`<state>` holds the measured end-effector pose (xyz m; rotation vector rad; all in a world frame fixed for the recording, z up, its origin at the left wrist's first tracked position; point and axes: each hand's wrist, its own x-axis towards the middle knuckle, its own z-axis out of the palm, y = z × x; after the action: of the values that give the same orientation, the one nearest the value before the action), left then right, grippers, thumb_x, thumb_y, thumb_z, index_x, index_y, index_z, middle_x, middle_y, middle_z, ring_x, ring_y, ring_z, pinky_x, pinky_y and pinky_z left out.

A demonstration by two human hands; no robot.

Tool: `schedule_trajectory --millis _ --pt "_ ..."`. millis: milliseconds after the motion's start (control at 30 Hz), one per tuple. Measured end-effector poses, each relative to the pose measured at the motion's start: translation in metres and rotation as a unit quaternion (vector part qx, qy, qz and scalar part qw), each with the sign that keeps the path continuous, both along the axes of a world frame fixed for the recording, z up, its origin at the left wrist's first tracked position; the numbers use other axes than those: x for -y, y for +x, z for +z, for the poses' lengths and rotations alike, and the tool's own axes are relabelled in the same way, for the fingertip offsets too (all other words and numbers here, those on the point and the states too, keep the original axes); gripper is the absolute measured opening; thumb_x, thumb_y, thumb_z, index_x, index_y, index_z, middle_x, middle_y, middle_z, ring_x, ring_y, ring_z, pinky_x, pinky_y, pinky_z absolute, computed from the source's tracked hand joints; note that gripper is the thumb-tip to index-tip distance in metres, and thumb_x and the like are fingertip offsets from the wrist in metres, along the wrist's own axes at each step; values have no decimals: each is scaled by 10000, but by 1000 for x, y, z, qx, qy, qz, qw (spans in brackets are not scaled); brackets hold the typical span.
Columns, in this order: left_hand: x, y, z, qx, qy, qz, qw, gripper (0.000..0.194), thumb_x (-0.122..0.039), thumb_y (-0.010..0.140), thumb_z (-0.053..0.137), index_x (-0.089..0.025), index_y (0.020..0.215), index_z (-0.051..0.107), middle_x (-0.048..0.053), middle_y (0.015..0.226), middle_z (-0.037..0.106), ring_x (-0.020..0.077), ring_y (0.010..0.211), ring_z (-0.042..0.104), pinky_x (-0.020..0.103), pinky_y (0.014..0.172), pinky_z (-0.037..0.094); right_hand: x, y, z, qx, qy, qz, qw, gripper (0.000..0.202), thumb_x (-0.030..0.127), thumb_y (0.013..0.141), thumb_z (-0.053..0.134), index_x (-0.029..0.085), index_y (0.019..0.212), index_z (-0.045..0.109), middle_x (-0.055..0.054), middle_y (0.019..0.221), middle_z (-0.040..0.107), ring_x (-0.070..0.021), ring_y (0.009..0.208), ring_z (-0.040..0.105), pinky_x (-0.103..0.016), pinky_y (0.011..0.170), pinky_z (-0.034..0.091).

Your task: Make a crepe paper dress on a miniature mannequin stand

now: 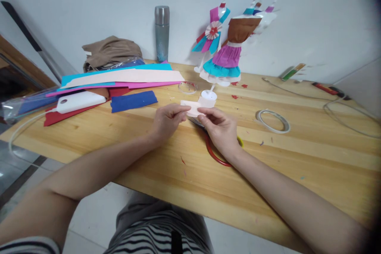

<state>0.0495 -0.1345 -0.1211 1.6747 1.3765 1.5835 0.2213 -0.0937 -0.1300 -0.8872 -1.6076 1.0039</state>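
Observation:
A small strip of pale pink crepe paper point(194, 107) is stretched between my two hands above the table. My left hand point(168, 122) pinches its left end between thumb and fingers. Its lower right part is pinched by my right hand point(219, 129). Beneath my right hand lie scissors point(214, 155) with red and yellow handles, partly hidden by the hand and wrist. Just behind the strip stands a small mannequin point(235, 53) on a white round base, dressed in brown, magenta, blue and white paper.
More dressed mannequins point(213, 29) stand along the wall near a steel flask point(162, 33). Coloured paper sheets point(125, 77), a blue paper piece point(133, 101) and a white glue gun point(81, 102) lie left. Rolls of tape point(273, 121) and cables point(342, 111) are right.

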Motion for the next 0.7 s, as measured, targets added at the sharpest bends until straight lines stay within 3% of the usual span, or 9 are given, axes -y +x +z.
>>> schedule_trajectory --millis 300,500,700 --pt "1 -2 0 -100 51 31 993 203 -152 883 563 -202 938 752 -12 674 679 112 622 610 259 662 525 -1 2 -6 46 44 -16 998 176 340 847 655 249 970 742 -40 883 710 -199 785 644 -387 776 519" --pt "4 -1 4 -186 64 66 978 184 -148 877 568 -192 891 746 11 754 730 139 722 671 256 735 536 2 4 -2 99 89 -30 991 112 282 870 620 232 915 709 -42 884 694 -205 827 637 -384 794 492" --pt "4 0 5 -182 38 80 979 166 -133 845 598 -204 842 748 10 776 756 140 725 687 258 750 547 1 3 0 91 78 -38 992 88 271 846 622 228 871 695 -30 834 691 -187 766 623 -360 752 490"
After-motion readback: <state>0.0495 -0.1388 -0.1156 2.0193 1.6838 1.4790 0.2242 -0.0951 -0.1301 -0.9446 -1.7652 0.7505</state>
